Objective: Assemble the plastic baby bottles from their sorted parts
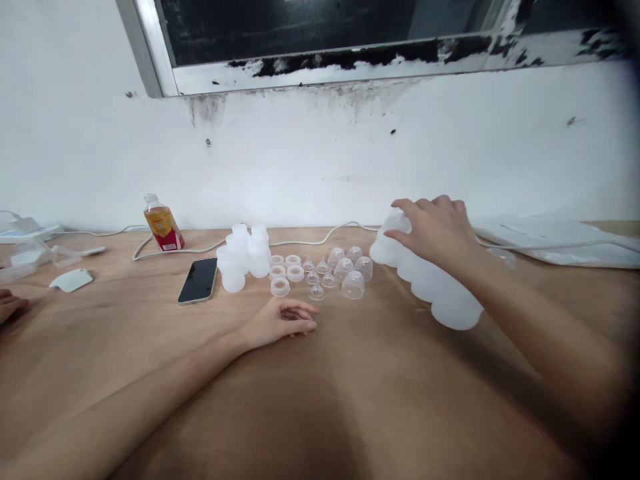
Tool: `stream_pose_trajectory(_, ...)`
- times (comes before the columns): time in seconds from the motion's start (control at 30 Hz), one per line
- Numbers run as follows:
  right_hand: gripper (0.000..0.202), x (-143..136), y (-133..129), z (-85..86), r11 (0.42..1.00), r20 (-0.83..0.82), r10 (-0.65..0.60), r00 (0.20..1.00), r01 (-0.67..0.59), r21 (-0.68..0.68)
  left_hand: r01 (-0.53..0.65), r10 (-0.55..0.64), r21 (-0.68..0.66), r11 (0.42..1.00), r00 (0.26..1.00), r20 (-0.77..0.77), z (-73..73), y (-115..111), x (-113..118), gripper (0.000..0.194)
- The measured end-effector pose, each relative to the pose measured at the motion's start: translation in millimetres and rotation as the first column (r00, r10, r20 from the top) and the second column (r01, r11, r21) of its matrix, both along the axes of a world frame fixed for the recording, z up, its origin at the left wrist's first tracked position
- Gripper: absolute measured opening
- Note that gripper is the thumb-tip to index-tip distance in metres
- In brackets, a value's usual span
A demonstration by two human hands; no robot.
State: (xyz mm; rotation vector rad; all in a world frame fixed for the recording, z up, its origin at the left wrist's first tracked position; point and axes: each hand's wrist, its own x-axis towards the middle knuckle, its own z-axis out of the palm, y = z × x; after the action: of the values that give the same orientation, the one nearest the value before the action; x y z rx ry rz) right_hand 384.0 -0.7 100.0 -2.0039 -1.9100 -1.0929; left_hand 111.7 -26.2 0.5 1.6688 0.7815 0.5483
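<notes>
Toward the right side of the wooden tabletop (360, 387), the right hand (436, 230) had thumb and forefinger closed on a white cup (401, 221) at the far end of a diagonal row of white cups (425, 283). Whether that cup was lifted or stood on the wood could not be told. The row's long axis ran from beneath those fingertips back toward the body and out to the right, nearly in line with the right forearm, which partly overhung it. The left hand (280, 320) lay well apart, fingers loosely curled around nothing, pointing rightward.

Between the two hands, but farther from the body than the left one, sat see-through domes (353, 285), small peaked caps (317, 293) and pale rings (280, 287). Another cluster of white cups (234, 275) stood beyond the left wrist, beside a phone (199, 280).

Behind the right hand, the wall (300, 167) and a cable (300, 243) bounded the far edge, leaving little depth there; a plastic sheet (555, 243) took up the far right. Room for moving lay on the near side, where wood spread between the forearms.
</notes>
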Motion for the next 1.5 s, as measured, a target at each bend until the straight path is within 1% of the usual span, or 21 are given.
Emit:
stream_pose_trajectory(0.13,0.046,0,4,-10.3,0.996,0.033,-0.066,0.997,0.068,-0.058,0.011,-0.011,0.017,1.0,1.0,-0.01,0.1,0,-1,0.033)
stream_pose_trajectory(0.27,0.046,-1,8,-18.7,0.993,0.041,-0.102,0.994,0.105,-0.06,0.019,-0.019,0.024,1.0,1.0,-0.014,-1.6,0,0,0.033)
stream_pose_trajectory(0.6,0.042,-3,7,-25.5,0.994,0.102,-0.091,0.991,0.084,0.067,0.025,-0.024,0.075,0.997,1.0,-0.016,-3.1,1,-1,0.031)
stream_pose_trajectory(0.67,0.043,-3,6,-23.5,0.994,0.09,-0.077,0.993,0.07,0.08,0.034,-0.028,0.128,0.991,0.998,-0.052,-3.2,0,-2,0.03)
stream_pose_trajectory(0.7,0.043,-4,5,-22.2,0.994,0.079,-0.064,0.995,0.057,0.09,0.03,-0.014,0.187,0.982,0.996,-0.085,-3.0,0,-2,0.029)
stream_pose_trajectory(0.73,0.042,-6,3,-20.9,0.994,0.062,-0.042,0.997,0.035,0.103,0.023,0.014,0.279,0.96,0.992,-0.127,-2.6,-1,-3,0.027)
stream_pose_trajectory(0.77,0.042,-11,1,-20.4,0.994,0.032,0.003,0.999,-0.006,0.112,0.02,0.053,0.399,0.917,0.984,-0.171,-2.0,-2,-4,0.027)
stream_pose_trajectory(0.8,0.042,-17,-2,-21.0,0.992,-0.005,0.067,0.998,-0.066,0.111,0.029,0.097,0.529,0.848,0.973,-0.21,-1.2,-3,-5,0.028)
stream_pose_trajectory(0.83,0.042,-25,-7,-23.6,0.985,-0.036,0.144,0.989,-0.14,0.098,0.058,0.133,0.644,0.763,0.961,-0.244,-0.3,-3,-7,0.031)
stream_pose_trajectory(0.87,0.043,-35,-12,-28.3,0.969,-0.078,0.242,0.967,-0.237,0.063,0.103,0.154,0.729,0.676,0.949,-0.276,0.7,-4,-8,0.034)
stream_pose_trajectory(0.9,0.044,-45,-20,-35.5,0.945,-0.108,0.325,0.939,-0.326,0.009,0.157,0.156,0.78,0.606,0.938,-0.31,1.6,-4,-10,0.037)
stream_pose_trajectory(0.93,0.045,-56,-28,-45.0,0.911,-0.119,0.399,0.909,-0.408,-0.059,0.221,0.138,0.797,0.562,0.925,-0.354,2.5,-4,-12,0.039)
stream_pose_trajectory(0.97,0.047,-67,-36,-56.3,0.841,-0.206,0.486,0.85,-0.518,-0.156,0.292,0.108,0.79,0.539,0.906,-0.409,3.1,-4,-15,0.041)
stream_pose_trajectory(1.0,0.052,-76,-45,-68.6,0.773,-0.293,0.521,0.802,-0.589,-0.235,0.364,0.074,0.765,0.531,0.88,-0.47,3.6,-4,-17,0.043)
stream_pose_trajectory(1.07,0.058,-88,-61,-92.5,0.645,-0.427,0.532,0.731,-0.677,-0.354,0.478,0.019,0.698,0.533,0.818,-0.574,4.0,-4,-22,0.049)
stream_pose_trajectory(1.1,0.057,-90,-66,-102.3,0.598,-0.472,0.526,0.708,-0.702,-0.387,0.51,0.007,0.669,0.54,0.792,-0.61,3.9,-5,-25,0.052)
stream_pose_trajectory(1.13,0.056,-90,-70,-109.8,0.568,-0.498,0.519,0.695,-0.716,-0.407,0.526,0.007,0.65,0.548,0.774,-0.633,3.7,-5,-27,0.055)
stream_pose_trajectory(1.17,0.054,-90,-71,-114.8,0.55,-0.515,0.515,0.685,-0.725,-0.415,0.528,0.015,0.641,0.556,0.766,-0.643,3.4,-5,-29,0.057)
stream_pose_trajectory(1.23,0.052,-87,-71,-118.4,0.54,-0.531,0.521,0.669,-0.739,-0.402,0.516,0.03,0.643,0.566,0.767,-0.641,2.7,-6,-31,0.058)
stream_pose_trajectory(1.4,0.048,-86,-67,-114.1,0.535,-0.561,0.563,0.607,-0.785,-0.312,0.463,0.043,0.666,0.585,0.802,-0.595,1.0,-7,-30,0.057)
stream_pose_trajectory(1.5,0.047,-87,-67,-114.2,0.54,-0.559,0.573,0.599,-0.789,-0.293,0.453,0.028,0.675,0.582,0.819,-0.573,0.7,-6,-30,0.056)
